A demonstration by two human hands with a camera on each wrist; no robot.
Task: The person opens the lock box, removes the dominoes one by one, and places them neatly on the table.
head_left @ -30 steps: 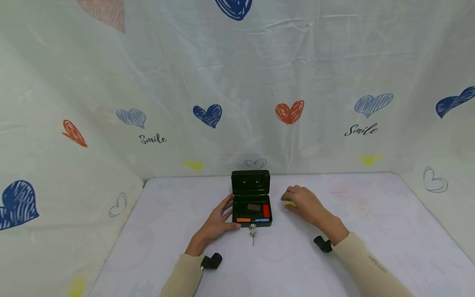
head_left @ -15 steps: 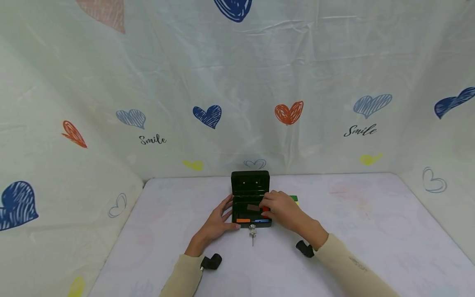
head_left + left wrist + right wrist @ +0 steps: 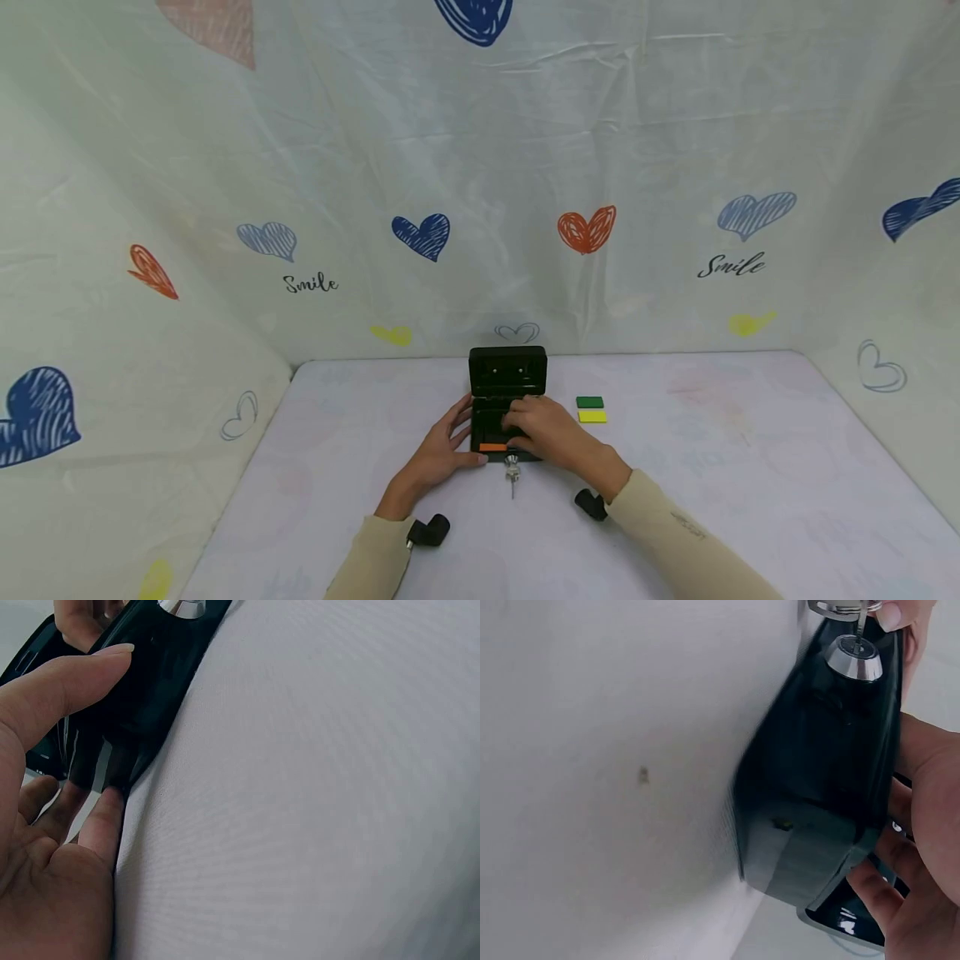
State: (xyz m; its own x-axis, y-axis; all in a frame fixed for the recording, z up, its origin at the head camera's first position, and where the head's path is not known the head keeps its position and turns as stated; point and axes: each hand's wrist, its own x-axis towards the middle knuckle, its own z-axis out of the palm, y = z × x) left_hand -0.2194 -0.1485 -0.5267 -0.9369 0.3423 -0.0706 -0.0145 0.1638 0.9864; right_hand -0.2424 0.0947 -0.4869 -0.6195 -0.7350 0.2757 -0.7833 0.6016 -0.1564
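Observation:
A black cash box (image 3: pixel 508 372) stands on the table with its lid raised. My left hand (image 3: pixel 442 450) holds its left front corner, thumb at the front and fingers along the side. My right hand (image 3: pixel 551 429) reaches over the right side into the box, its fingers bent. What lies under those fingertips is hidden. An orange block (image 3: pixel 492 447) shows inside at the front left. A key with a ring (image 3: pixel 513 473) hangs in the front lock (image 3: pixel 855 658). To the right of the box, a green block (image 3: pixel 589 402) lies behind a yellow block (image 3: pixel 592 417).
The white table (image 3: pixel 720 450) spreads to both sides and toward me. Behind it hangs a pale curtain (image 3: pixel 495 150) printed with hearts and words. A small black camera mount sits on each wrist (image 3: pixel 430 530).
My right hand has moved left from the yellow block into the box, uncovering the green and yellow blocks. It now hides the red, blue and brown pieces inside. My left hand stays put.

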